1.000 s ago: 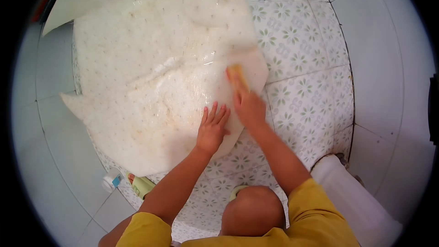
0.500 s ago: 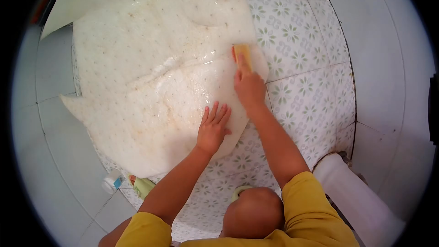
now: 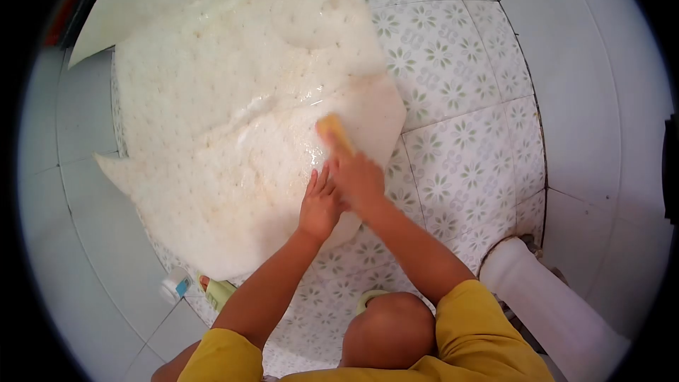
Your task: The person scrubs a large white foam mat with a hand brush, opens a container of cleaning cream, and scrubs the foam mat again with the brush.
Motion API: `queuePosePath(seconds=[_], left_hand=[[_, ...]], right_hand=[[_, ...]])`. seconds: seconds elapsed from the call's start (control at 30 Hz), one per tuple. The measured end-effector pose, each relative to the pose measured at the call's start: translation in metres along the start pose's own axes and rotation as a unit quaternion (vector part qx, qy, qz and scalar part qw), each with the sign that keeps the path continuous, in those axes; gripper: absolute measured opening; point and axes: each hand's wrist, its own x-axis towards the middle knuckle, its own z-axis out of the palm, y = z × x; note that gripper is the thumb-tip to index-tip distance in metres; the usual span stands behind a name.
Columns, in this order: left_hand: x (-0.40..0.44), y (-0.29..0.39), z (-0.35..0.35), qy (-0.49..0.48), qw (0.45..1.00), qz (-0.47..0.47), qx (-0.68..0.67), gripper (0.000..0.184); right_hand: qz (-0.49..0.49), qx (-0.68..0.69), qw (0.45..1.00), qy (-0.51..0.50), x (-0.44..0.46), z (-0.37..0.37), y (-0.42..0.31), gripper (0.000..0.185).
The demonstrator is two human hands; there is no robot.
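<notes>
On patterned floor (image 3: 460,163), pale shiny sheet (image 3: 212,134) spread at left; my left grip (image 3: 320,209) open, flat on near part, likely steadying it; right grip (image 3: 359,180) wrapped round yellow brush (image 3: 336,133) over sheet, probably for firm pressure.

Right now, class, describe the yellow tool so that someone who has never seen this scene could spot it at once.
Find the big pale sheet on the flowered floor. Toward its lower right, the right hand holds the tool, above the left hand in the picture. It is the only yellow thing against the sheet; the yellow sleeves are down at the picture's bottom edge.
</notes>
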Motion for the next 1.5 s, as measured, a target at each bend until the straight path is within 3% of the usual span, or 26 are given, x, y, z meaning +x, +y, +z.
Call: queuePosePath(seconds=[0.1, 0.23, 0.33, 0.4, 0.53, 0.6, 0.73, 0.83, 0.9, 1.07, 1.23, 1.33, 1.4, 1.5], left_hand=[[-0.002, -0.002, 0.002, -0.009, 1.0, 0.001, -0.011, 0.074], [0.004, 0.011, -0.014, 0.005, 1.0, 0.002, -0.013, 0.075], [0.005, 0.01, -0.014, 0.019, 0.999, -0.01, -0.048, 0.059], [0.002, 0.006, -0.009, -0.015, 1.0, -0.014, -0.022, 0.076], [0.002, 0.004, -0.006, -0.006, 1.0, -0.002, -0.02, 0.077], [0.004, 0.008, -0.011, 0.007, 1.0, -0.004, -0.029, 0.075], [0.005, 0.008, -0.01, 0.003, 1.0, 0.002, -0.026, 0.075], [0.006, 0.007, -0.009, -0.032, 0.999, -0.009, 0.011, 0.076], [0.003, 0.009, -0.011, -0.011, 1.0, -0.003, -0.008, 0.077], [0.003, 0.008, -0.01, -0.008, 1.0, -0.004, -0.014, 0.077], [0.003, 0.008, -0.009, -0.005, 1.0, -0.006, -0.01, 0.078], [0.002, 0.007, -0.008, 0.003, 1.0, 0.0, -0.017, 0.079], [0.002, 0.007, -0.007, -0.001, 1.0, -0.008, -0.014, 0.079], [0.003, 0.009, -0.01, 0.003, 1.0, -0.004, -0.017, 0.079]], right_hand=[[-0.084, -0.058, 0.995, -0.006, -0.007, 0.007, 0.012, 0.054], [0.015, -0.024, 0.998, 0.064, 0.06, -0.025, 0.021, 0.051], [0.011, 0.002, 0.998, 0.058, 0.032, -0.014, 0.012, 0.052], [-0.014, 0.016, 0.999, 0.043, 0.0, 0.003, 0.009, 0.052], [-0.05, -0.073, 0.996, -0.016, 0.017, -0.013, 0.021, 0.056], [0.007, -0.013, 0.996, 0.088, 0.052, -0.025, 0.031, 0.055], [0.011, 0.01, 0.992, 0.125, 0.025, 0.002, 0.027, 0.055], [-0.061, -0.009, 0.991, 0.115, -0.018, 0.011, 0.021, 0.052], [-0.035, -0.035, 0.997, 0.063, -0.01, -0.005, 0.033, 0.05], [0.077, 0.007, 0.988, 0.136, 0.058, -0.031, 0.038, 0.049], [0.02, 0.011, 0.995, 0.1, 0.001, -0.004, 0.024, 0.048], [0.037, -0.016, 0.996, 0.081, 0.026, -0.027, 0.037, 0.048], [0.11, 0.01, 0.988, 0.107, 0.058, -0.046, 0.045, 0.05], [0.118, 0.016, 0.985, 0.123, 0.045, -0.026, 0.039, 0.049]])
